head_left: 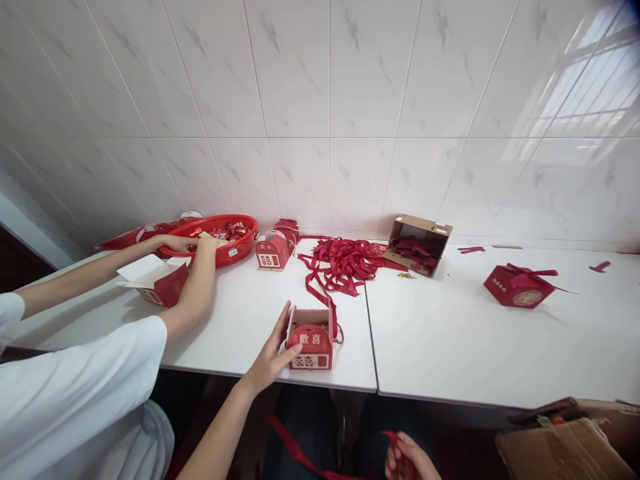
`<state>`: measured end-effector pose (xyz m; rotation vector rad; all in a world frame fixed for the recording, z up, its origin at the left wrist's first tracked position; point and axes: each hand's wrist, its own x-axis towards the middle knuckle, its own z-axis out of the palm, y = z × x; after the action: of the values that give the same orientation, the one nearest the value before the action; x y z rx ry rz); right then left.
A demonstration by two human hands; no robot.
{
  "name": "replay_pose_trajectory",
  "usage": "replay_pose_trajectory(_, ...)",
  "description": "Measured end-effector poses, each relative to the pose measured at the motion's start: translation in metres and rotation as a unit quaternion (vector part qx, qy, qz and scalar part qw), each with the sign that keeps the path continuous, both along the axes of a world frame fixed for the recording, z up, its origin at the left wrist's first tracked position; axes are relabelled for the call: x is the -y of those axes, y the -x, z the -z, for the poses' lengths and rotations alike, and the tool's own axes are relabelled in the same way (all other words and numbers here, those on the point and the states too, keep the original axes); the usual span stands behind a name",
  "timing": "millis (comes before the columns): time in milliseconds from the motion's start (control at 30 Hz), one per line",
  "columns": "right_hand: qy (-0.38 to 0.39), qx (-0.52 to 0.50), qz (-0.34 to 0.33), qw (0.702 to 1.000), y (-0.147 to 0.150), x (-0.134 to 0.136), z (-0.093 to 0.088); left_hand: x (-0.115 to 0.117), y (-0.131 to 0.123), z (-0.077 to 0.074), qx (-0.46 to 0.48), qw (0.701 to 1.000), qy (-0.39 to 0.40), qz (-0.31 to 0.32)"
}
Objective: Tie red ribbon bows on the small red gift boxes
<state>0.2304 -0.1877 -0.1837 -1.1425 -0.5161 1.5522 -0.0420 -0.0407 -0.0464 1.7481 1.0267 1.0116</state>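
My left hand [270, 358] grips the left side of a small red gift box [315, 339], thumb across its front and fingers along its side wall. The box stands upright near the table's front edge, its top open, with small contents I cannot make out inside. Low in the view, over my lap, my right hand [410, 460] pinches the end of a red ribbon [295, 450]. That ribbon hangs below the table edge, and part of it is out of view. Behind the box lies a tangled heap of red ribbons [345, 261], with one strand running down to the box.
At left, a co-worker's hands reach into a red basin [233, 255] of wrapped sweets, beside an open box [167, 287]. Closed red boxes [273, 252] stand near the wall. A cardboard box [425, 230] holds ribbon pieces. A bow-tied box [517, 287] sits right; cartons [570, 447] stand below.
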Motion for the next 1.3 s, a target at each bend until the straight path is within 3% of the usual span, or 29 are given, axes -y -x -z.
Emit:
replay_pose_trajectory(67,-0.078,0.038,-0.029,0.996,0.006,-0.006,-0.032,0.018,-0.011,-0.010,-0.057,0.994,-0.097,-0.010)
replay_pose_trajectory(167,-0.173,0.158,-0.009,0.972,0.012,-0.024,-0.084,0.030,-0.025,-0.028,-0.149,0.962,-0.225,-0.049)
replay_pose_trajectory(267,-0.246,0.200,-0.014,0.948,0.021,-0.045,-0.120,0.030,-0.034,-0.042,-0.211,0.942,-0.250,-0.073)
replay_pose_trajectory(367,-0.302,0.222,-0.030,0.926,0.033,-0.060,-0.136,0.025,-0.039,-0.050,-0.205,0.947,-0.237,-0.073)
replay_pose_trajectory(500,-0.342,0.251,-0.052,0.904,0.049,-0.064,-0.141,0.020,-0.035,-0.058,-0.181,0.960,-0.210,-0.038)
replay_pose_trajectory(733,-0.360,0.286,-0.063,0.886,0.056,-0.061,-0.143,0.020,-0.023,-0.074,-0.310,0.935,-0.163,0.063)
replay_pose_trajectory(967,-0.376,0.297,-0.056,0.876,0.061,-0.060,-0.140,0.008,-0.032,-0.084,-0.345,0.913,-0.200,0.090)
replay_pose_trajectory(1100,-0.390,0.339,-0.064,0.854,0.062,-0.061,-0.135,0.000,-0.037,-0.086,-0.371,0.903,-0.198,0.090)
replay_pose_trajectory(1300,-0.381,0.379,-0.046,0.842,0.061,-0.068,-0.129,0.002,-0.049,-0.083,-0.318,0.932,-0.143,0.099)
